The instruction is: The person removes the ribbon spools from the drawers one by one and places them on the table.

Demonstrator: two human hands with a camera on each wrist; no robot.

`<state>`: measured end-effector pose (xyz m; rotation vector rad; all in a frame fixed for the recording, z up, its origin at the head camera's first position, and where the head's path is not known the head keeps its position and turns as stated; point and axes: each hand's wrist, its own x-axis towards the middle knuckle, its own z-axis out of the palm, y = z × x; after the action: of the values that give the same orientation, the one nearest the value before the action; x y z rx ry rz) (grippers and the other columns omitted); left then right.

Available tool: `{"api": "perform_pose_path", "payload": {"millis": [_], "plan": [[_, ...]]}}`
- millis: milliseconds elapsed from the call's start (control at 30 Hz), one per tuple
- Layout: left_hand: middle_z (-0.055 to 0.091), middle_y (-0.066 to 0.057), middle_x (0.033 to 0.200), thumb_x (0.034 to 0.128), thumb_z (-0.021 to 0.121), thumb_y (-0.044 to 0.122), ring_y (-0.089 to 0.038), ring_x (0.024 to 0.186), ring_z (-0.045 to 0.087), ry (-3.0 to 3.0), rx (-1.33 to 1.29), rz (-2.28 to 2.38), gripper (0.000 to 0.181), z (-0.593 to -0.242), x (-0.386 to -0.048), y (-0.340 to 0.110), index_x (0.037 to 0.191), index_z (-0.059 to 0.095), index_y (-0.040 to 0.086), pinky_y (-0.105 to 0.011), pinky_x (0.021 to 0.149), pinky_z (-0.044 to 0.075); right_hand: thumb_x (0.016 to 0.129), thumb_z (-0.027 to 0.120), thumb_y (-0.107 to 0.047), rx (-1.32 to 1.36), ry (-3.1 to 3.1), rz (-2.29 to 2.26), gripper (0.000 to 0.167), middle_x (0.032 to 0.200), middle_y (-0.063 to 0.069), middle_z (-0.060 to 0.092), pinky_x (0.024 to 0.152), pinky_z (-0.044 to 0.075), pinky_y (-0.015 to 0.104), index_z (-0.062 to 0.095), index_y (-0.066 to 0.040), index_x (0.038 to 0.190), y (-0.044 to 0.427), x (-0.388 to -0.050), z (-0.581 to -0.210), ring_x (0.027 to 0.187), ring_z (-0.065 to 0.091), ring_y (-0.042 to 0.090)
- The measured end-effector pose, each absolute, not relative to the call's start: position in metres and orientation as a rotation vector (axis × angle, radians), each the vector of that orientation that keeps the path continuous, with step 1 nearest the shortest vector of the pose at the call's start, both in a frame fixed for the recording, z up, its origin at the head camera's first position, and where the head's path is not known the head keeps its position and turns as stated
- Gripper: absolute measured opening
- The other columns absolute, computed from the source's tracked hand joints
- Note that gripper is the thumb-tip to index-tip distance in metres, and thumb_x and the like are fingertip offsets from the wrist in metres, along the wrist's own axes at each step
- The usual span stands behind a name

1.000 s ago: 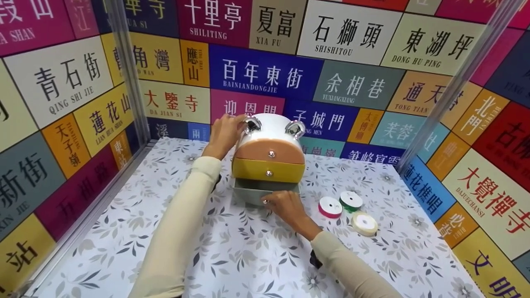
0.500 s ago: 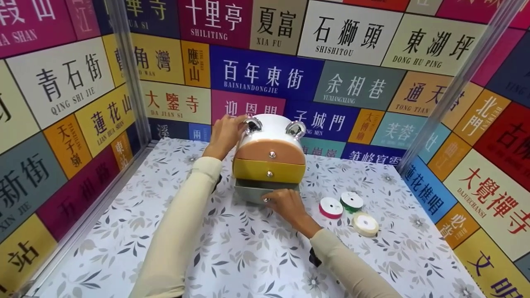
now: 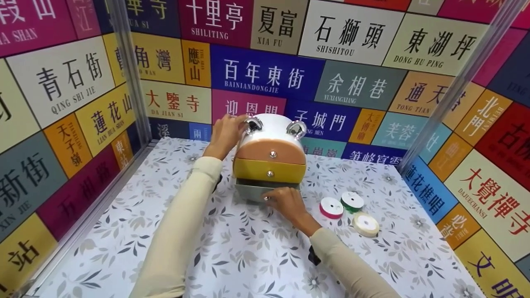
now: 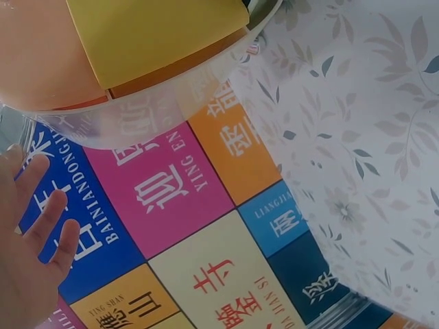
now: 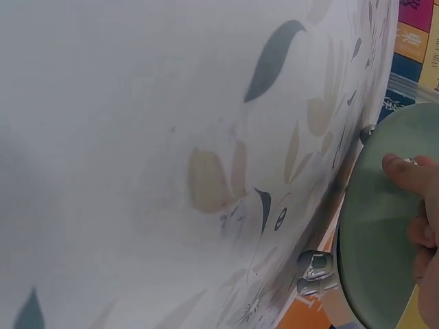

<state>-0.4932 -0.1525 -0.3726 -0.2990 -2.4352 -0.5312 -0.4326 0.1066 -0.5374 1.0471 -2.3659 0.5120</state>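
Observation:
A small rounded drawer box [image 3: 271, 132] with a white top and two shiny silver ears stands at the back of the table. Its orange drawer [image 3: 256, 150] and yellow drawer [image 3: 250, 169] are closed, while the grey-green bottom drawer [image 3: 248, 191] sticks out a little. My left hand [image 3: 225, 134] holds the left silver ear [image 3: 253, 124] by the fingertips; in the left wrist view its other fingers [image 4: 44, 233] are spread beside the box. With thumb and fingers, my right hand [image 3: 288, 203] pinches the silver knob [image 3: 266, 198] of the bottom drawer, partly covering it.
Right of the box lie three ribbon spools: pink-red [image 3: 331, 207], green [image 3: 352, 201] and cream [image 3: 366, 224]. A leaf-patterned cloth [image 3: 256, 256] covers the table. Panels with large printed characters [image 3: 265, 74] enclose the back and sides, with clear corner posts [image 3: 132, 74].
The bottom drawer has slid inward slightly, and its opening shows less. My right hand has moved with it toward the box, while my left hand stays at the ear.

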Motion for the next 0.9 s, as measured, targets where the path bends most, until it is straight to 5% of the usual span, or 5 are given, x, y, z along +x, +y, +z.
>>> {"api": "perform_pose_path", "payload": {"millis": [400, 900], "plan": [[0.077, -0.016, 0.108, 0.1037, 0.066, 0.029, -0.039, 0.097, 0.066, -2.419, -0.319, -0.496, 0.033, -0.374, -0.493, -0.152, 0.136, 0.071, 0.024, -0.053, 0.081, 0.054, 0.079, 0.092, -0.020, 0.994, -2.349, 0.509, 0.018, 0.091, -0.006, 0.080, 0.065, 0.058, 0.031, 0.086, -0.023, 0.096, 0.107, -0.436, -0.538, 0.079, 0.074, 0.012], [0.076, -0.015, 0.108, 0.1043, 0.065, 0.028, -0.037, 0.097, 0.065, -2.462, -0.328, -0.523, 0.034, -0.370, -0.493, -0.154, 0.138, 0.069, 0.024, -0.050, 0.083, 0.054, 0.084, 0.089, -0.020, 0.945, -2.454, 0.573, 0.016, 0.097, -0.009, 0.080, 0.078, 0.059, 0.027, 0.085, -0.025, 0.099, 0.103, -0.445, -0.536, 0.089, 0.075, 0.009]]}}
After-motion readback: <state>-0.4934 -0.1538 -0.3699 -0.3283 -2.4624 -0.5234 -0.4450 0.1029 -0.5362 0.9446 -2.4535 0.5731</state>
